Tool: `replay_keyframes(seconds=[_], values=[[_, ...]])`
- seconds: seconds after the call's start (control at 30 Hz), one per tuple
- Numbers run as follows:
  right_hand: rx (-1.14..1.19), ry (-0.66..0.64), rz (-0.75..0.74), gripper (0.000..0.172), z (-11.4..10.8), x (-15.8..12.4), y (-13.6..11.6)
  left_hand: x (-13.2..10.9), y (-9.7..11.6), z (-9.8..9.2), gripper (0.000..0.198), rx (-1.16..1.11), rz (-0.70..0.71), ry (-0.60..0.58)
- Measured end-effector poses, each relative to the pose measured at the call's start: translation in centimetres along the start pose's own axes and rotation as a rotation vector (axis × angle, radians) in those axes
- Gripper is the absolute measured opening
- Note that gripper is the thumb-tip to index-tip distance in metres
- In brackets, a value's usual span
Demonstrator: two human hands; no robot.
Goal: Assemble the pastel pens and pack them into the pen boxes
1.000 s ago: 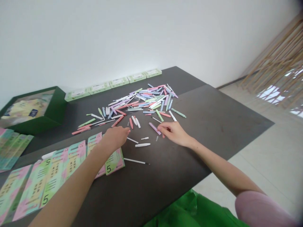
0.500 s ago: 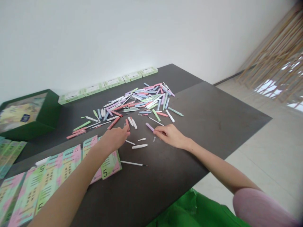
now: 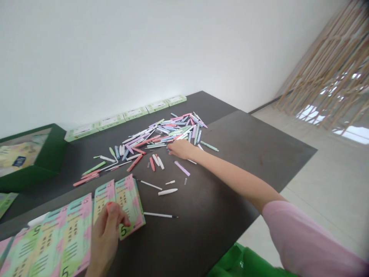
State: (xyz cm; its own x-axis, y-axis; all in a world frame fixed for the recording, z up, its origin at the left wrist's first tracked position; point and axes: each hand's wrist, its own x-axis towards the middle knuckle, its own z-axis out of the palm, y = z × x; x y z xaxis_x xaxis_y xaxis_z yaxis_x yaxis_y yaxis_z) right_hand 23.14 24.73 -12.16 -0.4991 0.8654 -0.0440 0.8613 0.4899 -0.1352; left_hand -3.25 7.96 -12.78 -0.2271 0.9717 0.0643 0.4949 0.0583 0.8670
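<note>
My left hand is closed above the printed pen packets, a small red bit showing at the thumb tip; what it holds is mostly hidden. My right hand reaches to the near edge of the pile of coloured pens, fingers bent together, their contents too small to make out. Between the hands lie a purple pen cap, a small clear piece, a white pen barrel, a small white tip and white refills. A red cap lies beside white ones.
A dark green box with packaging inside stands at the left. Light green boxes line the wall. The dark table ends at a corner on the right. Wooden slats stand beyond it.
My left hand has drawn back from the red cap to over the packets. My right hand has let go of the purple cap, now lying on the table, and moved forward to the pile.
</note>
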Motion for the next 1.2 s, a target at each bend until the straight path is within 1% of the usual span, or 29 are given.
replay_keyframes(seconds=[0.07,0.17,0.23,0.3,0.37,0.47,0.53,0.6,0.67,0.77,0.9,1.0,1.07,1.2], values=[[-0.045,-0.047,-0.017,0.028,0.1,1.2,-0.3,-1.7,-0.6,-0.3,0.053,-0.276,-0.111,0.046],[-0.091,-0.093,-0.031,0.031,-0.1,2.0,-0.8,-3.4,-0.9,-0.4,0.052,-0.577,-0.312,0.109],[-0.101,-0.100,-0.055,0.028,-0.4,1.7,-1.7,-4.1,-0.9,-0.4,0.049,-0.696,-0.419,0.144],[-0.092,-0.097,-0.106,0.033,-0.7,0.8,-3.2,-4.3,-0.8,-0.2,0.049,-0.754,-0.467,0.189],[-0.075,-0.107,-0.177,0.040,-0.7,-0.4,-5.3,-4.3,-0.5,-0.2,0.052,-0.792,-0.472,0.227],[-0.067,-0.158,-0.268,0.048,-0.4,-1.5,-8.3,-4.0,-0.1,-0.2,0.053,-0.839,-0.472,0.223],[-0.074,-0.188,-0.304,0.048,-0.1,-1.4,-9.7,-4.0,0.1,-0.4,0.052,-0.872,-0.492,0.219],[-0.086,-0.208,-0.334,0.045,0.1,-0.9,-10.5,-4.1,0.0,-0.6,0.050,-0.911,-0.515,0.222],[-0.098,-0.224,-0.368,0.043,0.4,-0.3,-11.0,-4.3,-0.2,-0.8,0.047,-0.944,-0.522,0.232],[-0.112,-0.236,-0.406,0.040,0.9,0.2,-11.4,-4.4,-0.3,-1.2,0.036,-0.991,-0.519,0.254],[-0.121,-0.218,-0.390,0.034,1.2,-0.3,-11.6,-4.3,0.2,-1.5,0.022,-1.045,-0.573,0.295],[-0.112,-0.192,-0.369,0.031,0.6,-1.2,-11.3,-4.2,0.8,-1.7,0.025,-1.068,-0.631,0.335],[-0.101,-0.171,-0.364,0.030,0.0,-2.1,-11.1,-4.2,1.1,-1.7,0.027,-1.078,-0.643,0.343],[0.028,-0.146,-0.395,0.037,-1.6,-4.8,-11.1,-4.2,0.8,-1.5,0.027,-1.086,-0.590,0.312]])
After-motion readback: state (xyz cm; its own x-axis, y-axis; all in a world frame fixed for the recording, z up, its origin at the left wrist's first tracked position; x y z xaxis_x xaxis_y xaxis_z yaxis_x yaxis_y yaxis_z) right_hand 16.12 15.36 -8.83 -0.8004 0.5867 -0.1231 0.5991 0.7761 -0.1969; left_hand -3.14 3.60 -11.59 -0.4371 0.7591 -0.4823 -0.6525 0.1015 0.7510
